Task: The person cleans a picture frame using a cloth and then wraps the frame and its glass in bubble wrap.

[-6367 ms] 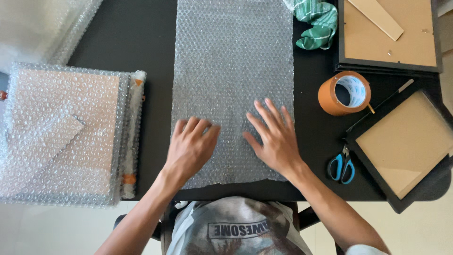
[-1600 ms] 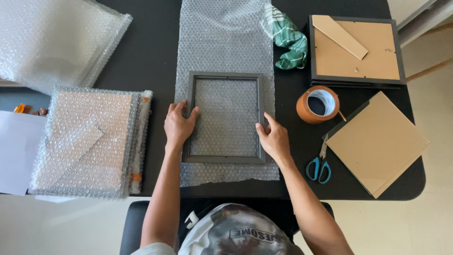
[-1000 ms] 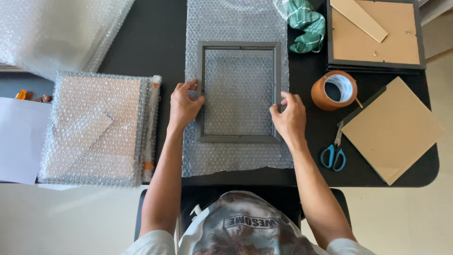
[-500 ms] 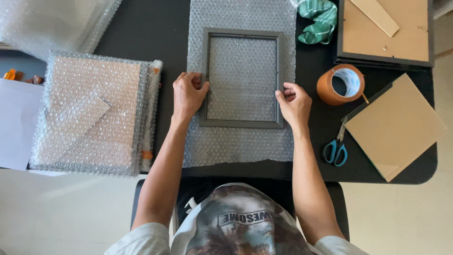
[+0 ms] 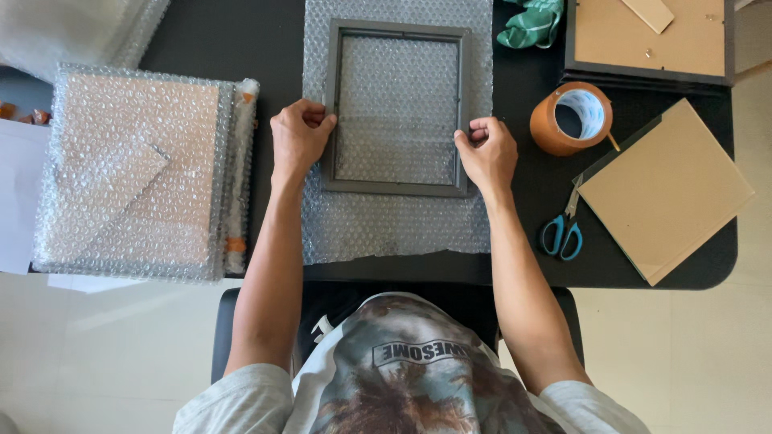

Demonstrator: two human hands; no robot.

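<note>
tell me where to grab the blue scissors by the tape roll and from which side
Take the scissors by the two blue handle loops, coming from the near table edge. They lie flat on the black table with the loops toward the person and the blades pointing away, toward the tape roll and along the cardboard-backed frame, so the loops are probably the safer end.

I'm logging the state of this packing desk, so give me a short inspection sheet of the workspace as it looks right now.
Surface: black table, a bubble wrap sheet spread down its middle.
Job's things: grey picture frame lying flat on the sheet.
Clutter: bubble-wrapped bundle at left; brown tape roll, blue-handled scissors, brown backing board, another frame back and green cloth at right.
Grippers: left hand and right hand each grip a side rail of the frame.
Cables: nothing seen.
Surroundings: pale tiled floor; the person sits on a dark chair.
</note>
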